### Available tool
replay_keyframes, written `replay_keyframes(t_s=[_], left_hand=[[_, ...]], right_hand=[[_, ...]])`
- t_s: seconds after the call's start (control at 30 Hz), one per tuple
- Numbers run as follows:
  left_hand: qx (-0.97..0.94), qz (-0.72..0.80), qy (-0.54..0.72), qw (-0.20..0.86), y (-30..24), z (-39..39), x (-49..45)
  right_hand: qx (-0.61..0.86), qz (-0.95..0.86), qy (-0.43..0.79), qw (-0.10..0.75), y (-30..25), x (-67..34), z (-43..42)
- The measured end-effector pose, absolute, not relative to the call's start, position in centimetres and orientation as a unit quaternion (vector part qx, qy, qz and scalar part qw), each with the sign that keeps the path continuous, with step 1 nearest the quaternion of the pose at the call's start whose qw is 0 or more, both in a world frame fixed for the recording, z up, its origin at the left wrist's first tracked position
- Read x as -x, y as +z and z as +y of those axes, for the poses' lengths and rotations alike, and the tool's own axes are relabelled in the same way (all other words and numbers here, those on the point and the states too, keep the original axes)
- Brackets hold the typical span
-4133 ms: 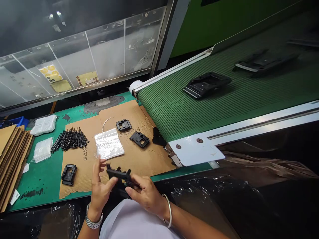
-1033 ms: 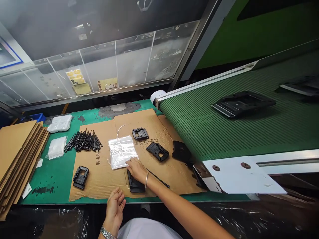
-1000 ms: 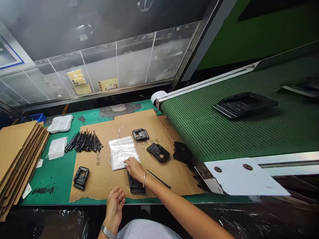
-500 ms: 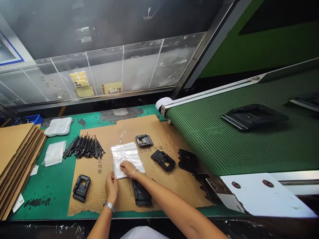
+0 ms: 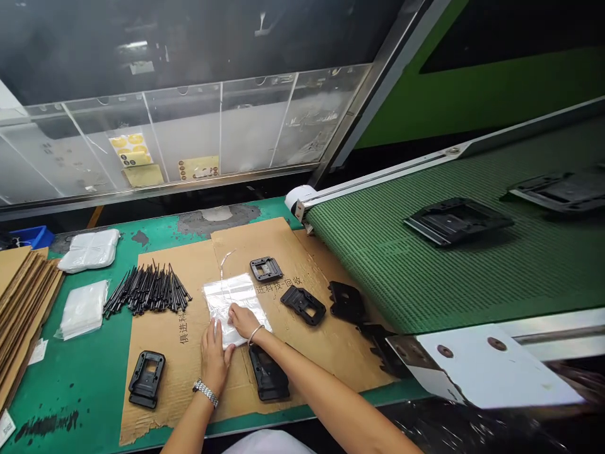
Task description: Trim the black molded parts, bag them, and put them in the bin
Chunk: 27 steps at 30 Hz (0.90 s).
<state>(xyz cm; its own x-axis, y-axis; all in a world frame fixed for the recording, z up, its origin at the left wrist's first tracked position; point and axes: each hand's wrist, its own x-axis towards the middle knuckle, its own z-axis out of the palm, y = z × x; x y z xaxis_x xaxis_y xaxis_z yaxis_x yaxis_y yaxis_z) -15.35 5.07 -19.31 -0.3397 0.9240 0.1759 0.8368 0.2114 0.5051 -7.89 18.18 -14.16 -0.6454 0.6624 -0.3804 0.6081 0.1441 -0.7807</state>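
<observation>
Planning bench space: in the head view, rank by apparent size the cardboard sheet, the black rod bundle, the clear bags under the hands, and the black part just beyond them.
1. cardboard sheet, by far
2. black rod bundle and clear bags: about alike, left unranked
3. black part, smallest, though slightly farther off

Print on the cardboard [image 5: 246, 236]
"俱进" left of the clear bag [image 5: 231, 293], "科技 回收" right of it; yellow labels [image 5: 127, 148] illegible.

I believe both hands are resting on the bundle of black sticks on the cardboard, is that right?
No: in the head view the left hand and right hand rest on the clear plastic bags on the cardboard; the black sticks lie untouched.
</observation>
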Motion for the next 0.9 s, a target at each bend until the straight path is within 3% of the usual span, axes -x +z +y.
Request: replay_keyframes(t_s=[0.17,0.33,0.57,0.8,0.9], left_hand=[[-0.570,0.770,0.274,0.085,-19.6,4.9,15.3],[-0.483,0.771,0.410,0.059,-16.3,4.9,15.7],[-0.524,0.653,0.449,0.312,-10.4,7.9,17.7],[-0.498,0.608,0.466,0.407,-8.6,7.4,19.1],[-0.494,0.591,0.463,0.439,-8.1,7.3,19.5]], right_hand=[[0.396,-0.663,0.630,0.080,-13.0,8.5,18.2],[0.351,-0.602,0.706,0.129,-11.0,7.4,17.0],[0.346,-0.531,0.748,0.196,-9.1,6.2,15.8],[0.299,-0.496,0.806,0.119,-6.9,2.5,14.5],[0.315,-0.481,0.803,0.159,-6.7,1.7,13.6]])
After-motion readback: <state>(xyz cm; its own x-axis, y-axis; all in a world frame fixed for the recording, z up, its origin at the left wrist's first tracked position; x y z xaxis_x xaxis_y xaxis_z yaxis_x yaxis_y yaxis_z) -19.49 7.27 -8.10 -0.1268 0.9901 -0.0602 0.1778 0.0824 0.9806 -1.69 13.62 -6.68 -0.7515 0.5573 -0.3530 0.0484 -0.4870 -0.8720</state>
